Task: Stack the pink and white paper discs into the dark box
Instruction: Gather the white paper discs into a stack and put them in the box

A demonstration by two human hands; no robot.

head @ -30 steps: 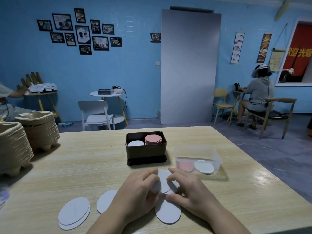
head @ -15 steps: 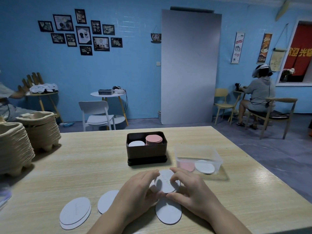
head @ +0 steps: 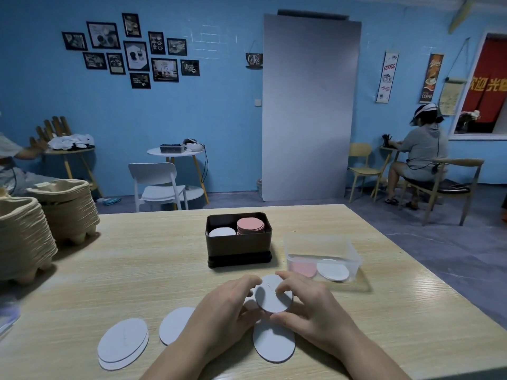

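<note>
The dark box (head: 238, 246) stands at the table's middle, holding a low white stack (head: 221, 232) on its left and a taller pink stack (head: 250, 225) on its right. Just in front of it, my left hand (head: 219, 305) and my right hand (head: 307, 305) together pinch a small stack of white discs (head: 271, 297), tilted up off the table. More white discs lie on the table: one (head: 273, 342) under my hands, one (head: 175, 325) to the left, and a pair (head: 123, 344) further left.
A clear plastic tub (head: 323, 246) right of the box holds a pink disc and a white disc. Stacked pulp trays (head: 41, 223) fill the table's left edge. Behind the table are chairs, a small round table and a seated person (head: 419, 154).
My hands have gathered the white discs from flat on the table into one stack and tilted it up. The camera view has barely shifted.
</note>
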